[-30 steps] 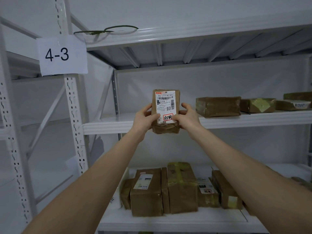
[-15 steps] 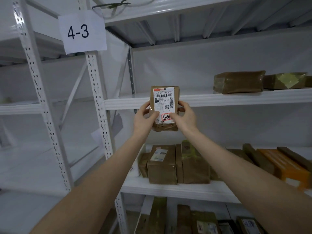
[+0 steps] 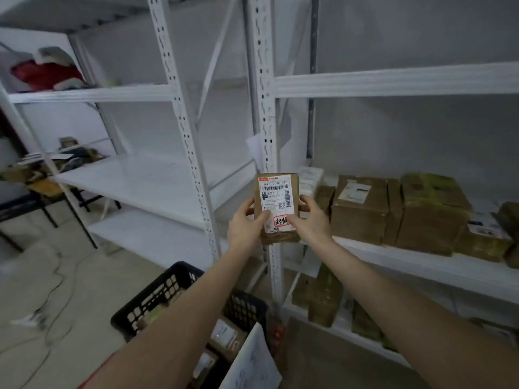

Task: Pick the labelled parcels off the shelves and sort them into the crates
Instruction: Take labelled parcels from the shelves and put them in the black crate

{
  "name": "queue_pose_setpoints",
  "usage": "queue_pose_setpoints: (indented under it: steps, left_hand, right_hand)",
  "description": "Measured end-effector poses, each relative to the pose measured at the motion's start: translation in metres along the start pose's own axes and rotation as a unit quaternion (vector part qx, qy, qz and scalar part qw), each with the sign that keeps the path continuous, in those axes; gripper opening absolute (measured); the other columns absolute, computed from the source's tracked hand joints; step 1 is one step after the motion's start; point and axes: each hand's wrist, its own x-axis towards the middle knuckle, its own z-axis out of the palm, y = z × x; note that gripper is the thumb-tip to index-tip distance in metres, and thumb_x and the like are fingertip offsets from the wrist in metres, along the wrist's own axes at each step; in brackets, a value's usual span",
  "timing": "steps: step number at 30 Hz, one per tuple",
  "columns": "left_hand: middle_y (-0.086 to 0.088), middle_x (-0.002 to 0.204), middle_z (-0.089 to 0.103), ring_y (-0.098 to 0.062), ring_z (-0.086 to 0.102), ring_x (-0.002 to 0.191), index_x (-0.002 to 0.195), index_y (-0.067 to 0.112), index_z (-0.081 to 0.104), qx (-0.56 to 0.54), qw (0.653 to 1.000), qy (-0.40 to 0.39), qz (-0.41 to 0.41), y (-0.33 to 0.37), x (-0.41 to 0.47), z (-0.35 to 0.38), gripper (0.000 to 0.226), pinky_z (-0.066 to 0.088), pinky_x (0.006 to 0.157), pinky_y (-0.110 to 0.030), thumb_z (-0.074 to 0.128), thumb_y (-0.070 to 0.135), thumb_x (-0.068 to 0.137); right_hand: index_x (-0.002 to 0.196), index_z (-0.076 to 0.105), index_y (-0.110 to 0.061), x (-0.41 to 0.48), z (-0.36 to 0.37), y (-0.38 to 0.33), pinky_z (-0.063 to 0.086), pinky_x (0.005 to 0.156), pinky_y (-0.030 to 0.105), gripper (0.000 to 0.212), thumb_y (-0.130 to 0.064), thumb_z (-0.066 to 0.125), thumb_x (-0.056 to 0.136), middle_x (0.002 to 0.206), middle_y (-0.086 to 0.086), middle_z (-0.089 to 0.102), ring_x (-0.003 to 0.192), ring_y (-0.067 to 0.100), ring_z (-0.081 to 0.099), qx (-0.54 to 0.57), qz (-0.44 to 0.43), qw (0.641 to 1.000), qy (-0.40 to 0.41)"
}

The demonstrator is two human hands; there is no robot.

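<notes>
- Parcel [image 3: 276,209]: a small packet wrapped in brown tape, held upright in mid-air in front of the white rack post [image 3: 264,130]. Its printed label [image 3: 276,189] faces the camera, and it is above and just beyond the black crate [image 3: 157,299].
- Weight and feel: it looks light, because both hands carry it by its lower edges alone. The wrap is creased at the bottom, so it is probably a slightly yielding pack rather than a rigid box. The glossy tape may be a little slippery.
- Where to hold: low on the two side edges, as it is held now. This keeps the barcode readable. One hand across its width would likely be enough for the drop.
- Left hand [image 3: 244,228]: grips the parcel's left edge, thumb pressed on the label face and fingers behind.
- Right hand [image 3: 311,220]: grips the right edge, thumb on the lower label beside the red stamp and fingers curled round the back.
- Crate: near and low, partly hidden by the left forearm. It holds a few labelled packets, and a white sheet [image 3: 250,360] stands at its near right side.
- Right shelf [image 3: 421,266]: brown parcels [image 3: 362,211] stand packed side by side, with more on the level below.
- Far left: the objects on the racks there are too blurred to name.
</notes>
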Motion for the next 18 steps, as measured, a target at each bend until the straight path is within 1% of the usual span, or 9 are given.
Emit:
queue_pose_setpoints:
  steps: [2,4,6,8,10,12,13,15,18]
  left_hand:
    - [0.003,0.119,0.063,-0.015,0.064,0.099,0.135,0.026,0.049,0.019,0.999,0.016,-0.035,-0.033,-0.007,-0.023,0.052,0.057,0.084,-0.04,0.066,0.029,0.087]
    - [0.001,0.118,0.063,-0.018,0.065,0.099,0.136,0.026,0.048,0.04,0.996,0.026,-0.071,-0.067,-0.013,-0.046,0.052,0.056,0.084,-0.044,0.065,0.033,0.086]
    - [0.0,0.116,0.065,-0.018,0.067,0.094,0.133,0.029,0.049,0.048,0.991,0.039,-0.116,-0.1,-0.021,-0.065,0.049,0.058,0.081,-0.044,0.065,0.035,0.087]
    - [0.001,0.112,0.067,-0.016,0.068,0.088,0.131,0.029,0.051,0.059,0.985,0.054,-0.155,-0.127,-0.028,-0.081,0.046,0.059,0.077,-0.042,0.064,0.036,0.087]
    - [0.005,0.105,0.066,-0.012,0.067,0.083,0.129,0.025,0.052,0.064,0.978,0.073,-0.186,-0.153,-0.034,-0.094,0.042,0.059,0.075,-0.039,0.061,0.034,0.089]
    - [0.007,0.101,0.065,-0.011,0.068,0.081,0.13,0.022,0.052,0.051,0.97,0.09,-0.218,-0.177,-0.037,-0.103,0.042,0.059,0.073,-0.038,0.061,0.032,0.09]
    - [0.008,0.101,0.064,-0.009,0.067,0.078,0.128,0.022,0.053,0.047,0.966,0.101,-0.234,-0.189,-0.039,-0.106,0.039,0.059,0.07,-0.035,0.061,0.031,0.091]
    - [0.007,0.102,0.063,-0.003,0.064,0.073,0.128,0.026,0.052,0.044,0.955,0.127,-0.266,-0.214,-0.039,-0.11,0.038,0.057,0.066,-0.029,0.06,0.029,0.091]
    - [0.006,0.105,0.065,-0.007,0.065,0.08,0.133,0.024,0.051,0.04,0.933,0.154,-0.324,-0.253,-0.033,-0.107,0.044,0.059,0.074,-0.034,0.06,0.033,0.091]
  right_hand:
    - [0.136,0.047,-0.023,-0.01,0.036,0.012,0.049,0.089,0.032,0.056,-0.016,0.066,0.084,0.123,-0.006,0.062,0.106,0.014,0.059,-0.005,0.018,0.999,-0.047]
    - [0.138,0.046,-0.022,-0.02,0.07,0.026,0.052,0.084,0.031,0.058,-0.013,0.066,0.084,0.126,-0.002,0.062,0.101,0.014,0.06,-0.001,0.037,0.995,-0.095]
    - [0.14,0.045,-0.023,-0.029,0.102,0.041,0.053,0.078,0.028,0.06,-0.012,0.066,0.085,0.127,-0.002,0.061,0.096,0.012,0.06,-0.011,0.049,0.988,-0.145]
    - [0.139,0.045,-0.023,-0.034,0.13,0.054,0.052,0.074,0.024,0.059,-0.014,0.066,0.085,0.126,-0.003,0.062,0.094,0.01,0.058,-0.025,0.056,0.98,-0.192]
    - [0.138,0.047,-0.021,-0.035,0.155,0.065,0.047,0.07,0.02,0.056,-0.014,0.066,0.086,0.126,-0.002,0.062,0.095,0.01,0.057,-0.034,0.06,0.97,-0.234]
    - [0.138,0.047,-0.019,-0.034,0.182,0.079,0.044,0.069,0.018,0.056,-0.012,0.066,0.086,0.128,-0.001,0.061,0.101,0.011,0.058,-0.044,0.068,0.959,-0.273]
    - [0.138,0.047,-0.019,-0.033,0.195,0.087,0.043,0.068,0.016,0.056,-0.011,0.066,0.086,0.128,-0.001,0.061,0.103,0.012,0.058,-0.047,0.074,0.952,-0.293]
    - [0.137,0.047,-0.02,-0.029,0.219,0.103,0.045,0.073,0.018,0.055,-0.012,0.066,0.086,0.128,-0.002,0.061,0.109,0.015,0.059,-0.061,0.079,0.938,-0.332]
    - [0.138,0.047,-0.02,-0.018,0.254,0.135,0.047,0.082,0.025,0.052,-0.012,0.063,0.089,0.13,0.001,0.06,0.115,0.019,0.058,-0.083,0.094,0.916,-0.381]
